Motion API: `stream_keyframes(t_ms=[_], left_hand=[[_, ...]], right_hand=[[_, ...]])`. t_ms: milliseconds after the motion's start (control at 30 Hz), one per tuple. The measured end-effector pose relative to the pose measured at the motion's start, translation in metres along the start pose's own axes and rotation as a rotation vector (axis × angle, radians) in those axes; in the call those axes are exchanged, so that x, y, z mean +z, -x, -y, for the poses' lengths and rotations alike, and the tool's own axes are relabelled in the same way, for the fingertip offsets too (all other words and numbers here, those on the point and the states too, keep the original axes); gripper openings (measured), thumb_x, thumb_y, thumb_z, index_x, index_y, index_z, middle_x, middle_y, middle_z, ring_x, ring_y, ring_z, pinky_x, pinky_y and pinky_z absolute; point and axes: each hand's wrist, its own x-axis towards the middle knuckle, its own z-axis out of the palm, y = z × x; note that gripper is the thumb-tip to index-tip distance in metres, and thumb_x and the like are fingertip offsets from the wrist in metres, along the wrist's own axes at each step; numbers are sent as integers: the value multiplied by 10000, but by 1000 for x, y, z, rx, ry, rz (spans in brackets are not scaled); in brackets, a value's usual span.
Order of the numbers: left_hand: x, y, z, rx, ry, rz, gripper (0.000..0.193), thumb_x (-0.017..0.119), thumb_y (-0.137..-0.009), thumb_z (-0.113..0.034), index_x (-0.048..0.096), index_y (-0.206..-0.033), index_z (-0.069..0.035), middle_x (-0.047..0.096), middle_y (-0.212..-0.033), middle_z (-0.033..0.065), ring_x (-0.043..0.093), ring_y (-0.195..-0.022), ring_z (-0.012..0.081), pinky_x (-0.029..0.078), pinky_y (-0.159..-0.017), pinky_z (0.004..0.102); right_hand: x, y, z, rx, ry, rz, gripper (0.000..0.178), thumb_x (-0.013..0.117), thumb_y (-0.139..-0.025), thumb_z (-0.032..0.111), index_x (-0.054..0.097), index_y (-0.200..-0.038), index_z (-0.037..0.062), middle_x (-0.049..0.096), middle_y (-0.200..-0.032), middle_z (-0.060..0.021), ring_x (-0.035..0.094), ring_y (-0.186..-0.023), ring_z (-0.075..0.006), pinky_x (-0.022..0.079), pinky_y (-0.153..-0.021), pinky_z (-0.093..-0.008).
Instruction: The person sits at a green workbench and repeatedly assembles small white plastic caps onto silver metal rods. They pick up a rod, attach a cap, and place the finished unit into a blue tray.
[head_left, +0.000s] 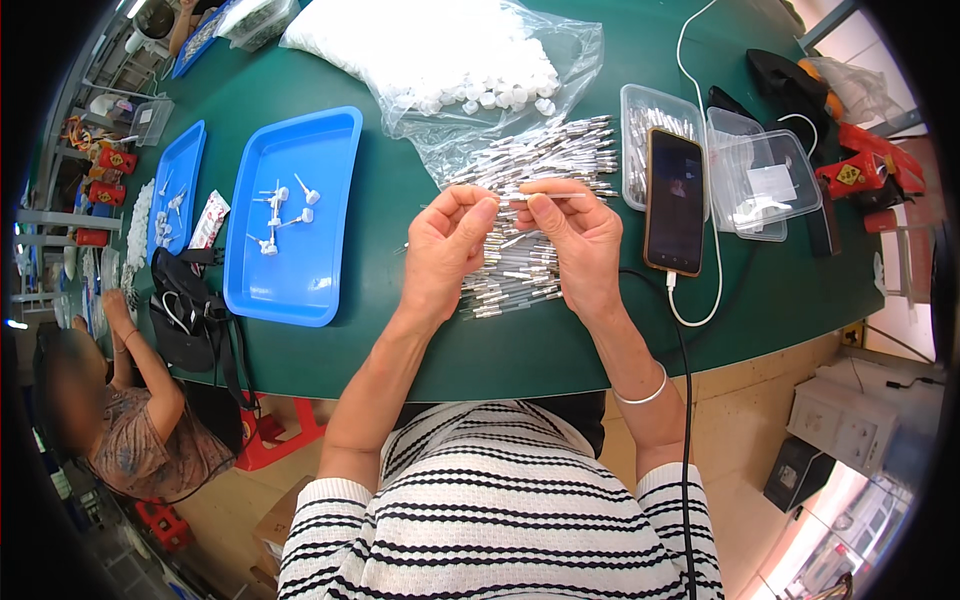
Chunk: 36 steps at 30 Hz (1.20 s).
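My right hand (585,245) pinches a thin white-and-silver rod (568,195) between thumb and forefinger, its fine end sticking out to the right. Facing it, my left hand (448,245) is closed in a pinch at the rod's other end; the fingers hide what is between them. Both hands are over a heap of similar slim rods (515,278) with pale bodies and metallic ends. Beyond the heap, a clear plastic bag (430,140) lies open with many small white caps (490,95) spilling toward me.
A blue tray (335,215) at left holds several capped rods (270,218); a smaller blue tray (195,150) lies farther left. At right, a phone (675,205) on a cable leans by a clear box (635,100) of rods. A black bag (185,320) and a seated co-worker (150,430) are left.
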Motion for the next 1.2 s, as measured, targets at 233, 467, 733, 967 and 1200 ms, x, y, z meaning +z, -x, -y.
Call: stream_keyframes(t_ms=[233,467,733,967,1200], left_hand=[[-3,1,0,10,-78,14,121,659,-891,-143,614,-924,-35,518,-704,-61,341,-520,-13,231,-423,168],[2,3,-4,-20,-106,2,84,611,-907,-112,602,-874,-36,446,-642,-62,323,-525,3,225,-429,173],[-13,-5,-7,5,-25,-15,81,605,-909,-111,605,-897,-31,513,-699,-42,366,-517,-4,243,-412,165],[-14,-11,-12,-222,726,27,308,461,-854,60,464,-1161,50,526,-1174,222,519,-1131,292,447,-1007,375],[-5,-10,-10,-220,668,113,364,363,-816,159,420,-1171,102,385,-1349,321,373,-1320,378,370,-1110,419]], right_hand=[[2,3,3,23,83,45,133,627,-902,52,647,-1014,-17,656,-905,-45,610,-804,-88,501,-731,-217],[8,4,5,-44,130,90,123,639,-887,41,639,-996,-14,658,-898,-34,625,-840,-101,515,-733,-233],[4,2,7,-176,282,-7,98,627,-903,72,632,-969,-1,671,-898,-52,642,-797,-106,520,-715,-231],[4,0,10,-112,161,-59,143,594,-936,115,631,-977,-16,651,-953,-38,642,-842,-111,520,-725,-227],[2,2,10,-125,126,-13,158,602,-932,110,632,-996,-31,642,-928,-50,596,-768,-81,499,-700,-209]])
